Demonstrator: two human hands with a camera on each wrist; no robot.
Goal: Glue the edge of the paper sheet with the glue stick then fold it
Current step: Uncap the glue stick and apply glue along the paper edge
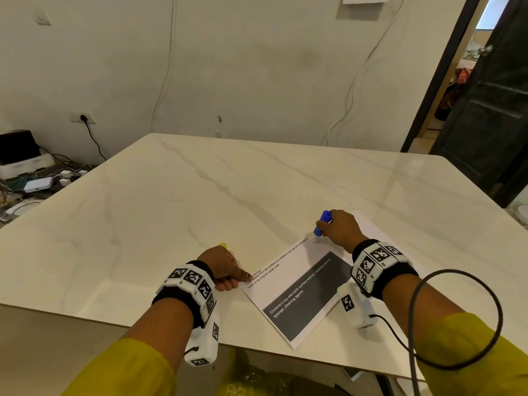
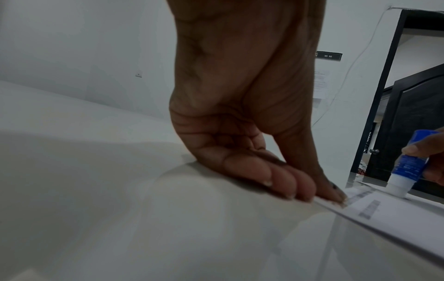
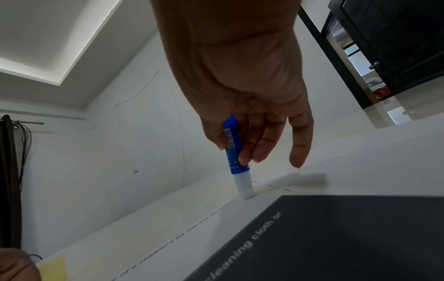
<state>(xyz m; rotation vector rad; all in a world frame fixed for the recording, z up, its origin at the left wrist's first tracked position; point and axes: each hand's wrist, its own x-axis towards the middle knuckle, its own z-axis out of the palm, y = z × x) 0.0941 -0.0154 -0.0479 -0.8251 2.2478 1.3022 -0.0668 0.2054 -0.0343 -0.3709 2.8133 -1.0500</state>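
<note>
A printed paper sheet [image 1: 288, 284] with a dark grey block lies askew near the table's front edge. My right hand [image 1: 338, 228] grips a blue glue stick [image 1: 322, 224] upright, its white tip down on the sheet's far-left edge by the far corner. The right wrist view shows thumb and fingers wrapped round the glue stick [image 3: 234, 157], tip on the paper sheet [image 3: 168, 228]. My left hand [image 1: 227, 272] rests at the sheet's left corner, fingers curled under and holding nothing. Its thumb [image 2: 331, 192] presses the paper sheet [image 2: 396, 207] down.
A small yellow object [image 1: 222, 245] lies on the marble table [image 1: 228, 181] just beyond my left hand. A black cable [image 1: 457, 318] loops off my right wrist over the front edge. A dark door [image 1: 491, 110] stands at the right; boxes and wires [image 1: 37, 181] sit left of the table.
</note>
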